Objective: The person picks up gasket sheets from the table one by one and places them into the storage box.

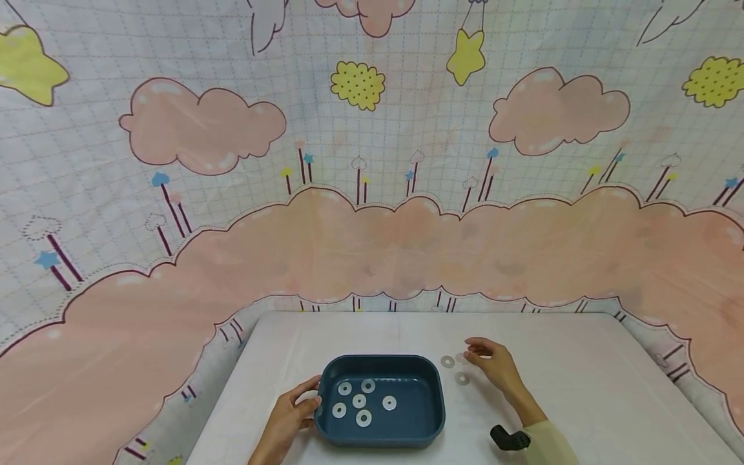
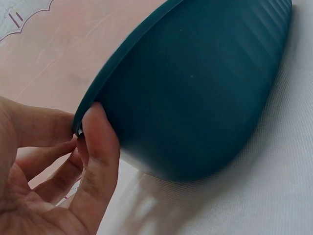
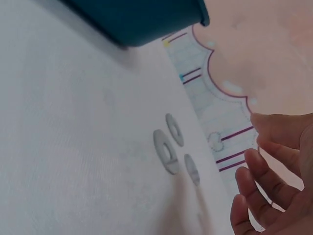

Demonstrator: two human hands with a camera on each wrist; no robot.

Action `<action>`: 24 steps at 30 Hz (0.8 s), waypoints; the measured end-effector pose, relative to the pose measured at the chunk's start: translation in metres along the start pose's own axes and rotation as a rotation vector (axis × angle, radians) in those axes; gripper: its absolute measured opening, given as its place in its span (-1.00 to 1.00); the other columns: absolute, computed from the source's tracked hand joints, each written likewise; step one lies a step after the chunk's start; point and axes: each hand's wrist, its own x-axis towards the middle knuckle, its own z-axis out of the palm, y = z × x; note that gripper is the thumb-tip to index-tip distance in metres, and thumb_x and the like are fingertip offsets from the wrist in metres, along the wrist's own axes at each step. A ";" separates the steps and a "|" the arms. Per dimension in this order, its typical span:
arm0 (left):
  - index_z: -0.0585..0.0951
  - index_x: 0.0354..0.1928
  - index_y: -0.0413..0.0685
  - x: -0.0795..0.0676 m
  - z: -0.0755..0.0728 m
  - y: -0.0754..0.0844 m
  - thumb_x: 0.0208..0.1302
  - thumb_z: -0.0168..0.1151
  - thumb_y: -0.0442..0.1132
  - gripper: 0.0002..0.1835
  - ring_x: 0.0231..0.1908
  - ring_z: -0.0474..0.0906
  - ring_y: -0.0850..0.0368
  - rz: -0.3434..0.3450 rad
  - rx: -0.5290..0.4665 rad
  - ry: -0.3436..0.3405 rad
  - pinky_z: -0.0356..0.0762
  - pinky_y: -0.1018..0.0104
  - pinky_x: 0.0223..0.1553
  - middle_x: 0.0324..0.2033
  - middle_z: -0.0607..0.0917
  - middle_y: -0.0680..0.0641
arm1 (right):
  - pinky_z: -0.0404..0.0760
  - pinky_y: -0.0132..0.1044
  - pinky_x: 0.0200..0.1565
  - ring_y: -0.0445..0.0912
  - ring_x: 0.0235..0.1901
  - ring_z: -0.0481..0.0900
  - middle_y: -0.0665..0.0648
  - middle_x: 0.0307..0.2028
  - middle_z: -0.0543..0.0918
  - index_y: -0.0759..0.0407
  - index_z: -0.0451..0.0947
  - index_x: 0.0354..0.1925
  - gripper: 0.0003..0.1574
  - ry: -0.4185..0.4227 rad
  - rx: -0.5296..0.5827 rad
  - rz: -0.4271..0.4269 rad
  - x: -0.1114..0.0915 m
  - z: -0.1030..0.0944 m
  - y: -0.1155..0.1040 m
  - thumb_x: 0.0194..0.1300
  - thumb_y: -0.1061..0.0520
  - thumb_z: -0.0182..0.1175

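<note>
My left hand [image 1: 285,413] grips the left rim of a dark teal tray [image 1: 430,400]. In the left wrist view, the thumb [image 2: 101,147] presses the tray's outer wall while the fingers meet the rim. Several flat metal washers [image 1: 359,401] lie inside the tray, mostly in its left half. My right hand [image 1: 494,365] hovers just right of the tray with loosely bent fingers and nothing visible in them. Below its fingertips, three washers [image 3: 166,152] lie close together on the white table; one washer [image 1: 461,358] is partly covered by the hand in the head view.
A white cloth covers the table [image 1: 593,387]. Behind it hangs a patterned curtain [image 1: 383,252] with clouds and stars. A black strap piece [image 1: 509,438] sits at the right sleeve [image 1: 549,442].
</note>
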 end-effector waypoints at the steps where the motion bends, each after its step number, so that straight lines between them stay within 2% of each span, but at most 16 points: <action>1: 0.38 0.37 -0.24 0.001 0.000 0.000 0.34 0.16 -0.37 -0.44 -0.33 0.57 0.12 0.000 0.000 -0.001 0.55 0.29 -0.42 0.17 0.48 -0.26 | 0.52 -0.36 -0.14 0.03 -0.03 0.59 0.16 -0.11 0.69 0.18 0.62 0.08 -0.60 -0.001 -0.017 -0.002 0.002 0.001 0.002 0.27 0.14 0.30; 6: 0.39 0.37 -0.23 0.005 -0.001 0.003 0.33 0.18 -0.36 -0.44 -0.35 0.57 0.14 0.004 0.000 -0.003 0.54 0.30 -0.43 0.14 0.50 -0.21 | 0.55 -0.10 -0.03 0.07 -0.03 0.59 0.21 -0.07 0.68 0.17 0.64 0.07 -0.58 -0.005 -0.078 -0.007 0.009 0.004 0.008 0.24 0.11 0.32; 9: 0.40 0.36 -0.23 0.007 -0.002 0.004 0.32 0.19 -0.36 -0.44 -0.36 0.57 0.15 0.004 -0.002 -0.007 0.53 0.30 -0.44 0.12 0.51 -0.20 | 0.58 -0.04 -0.03 0.09 -0.02 0.58 0.25 -0.04 0.66 0.18 0.64 0.07 -0.58 -0.022 -0.086 0.001 0.013 0.006 0.012 0.24 0.12 0.31; 12: 0.40 0.36 -0.23 0.006 -0.002 0.004 0.32 0.19 -0.36 -0.44 -0.36 0.57 0.14 0.002 -0.008 -0.009 0.53 0.30 -0.44 0.13 0.51 -0.20 | 0.60 -0.15 -0.13 0.07 -0.09 0.58 0.26 -0.05 0.65 0.20 0.65 0.07 -0.57 -0.046 -0.107 0.002 0.017 0.007 0.016 0.23 0.12 0.33; 16: 0.40 0.36 -0.23 0.005 -0.001 0.003 0.32 0.18 -0.37 -0.44 -0.34 0.58 0.14 0.002 -0.009 -0.006 0.53 0.30 -0.44 0.14 0.50 -0.21 | 0.47 -0.28 -0.25 -0.02 -0.22 0.49 0.24 -0.13 0.63 0.20 0.66 0.04 -0.58 -0.055 -0.143 -0.003 0.019 0.010 0.023 0.20 0.11 0.36; 19: 0.40 0.36 -0.23 0.003 0.000 0.002 0.32 0.17 -0.38 -0.45 -0.34 0.58 0.13 0.002 -0.003 0.005 0.53 0.29 -0.44 0.14 0.50 -0.21 | 0.40 -0.29 -0.27 -0.04 -0.26 0.43 0.22 -0.17 0.61 0.20 0.68 0.02 -0.60 -0.052 -0.155 -0.007 0.021 0.013 0.030 0.19 0.13 0.37; 24: 0.40 0.36 -0.24 0.000 0.002 0.002 0.32 0.17 -0.38 -0.45 -0.34 0.57 0.12 0.004 0.000 0.010 0.54 0.27 -0.44 0.15 0.49 -0.23 | 0.39 -0.26 -0.22 -0.03 -0.23 0.45 0.20 -0.14 0.62 0.14 0.68 0.03 -0.60 -0.050 -0.184 0.008 0.020 0.015 0.033 0.20 0.10 0.35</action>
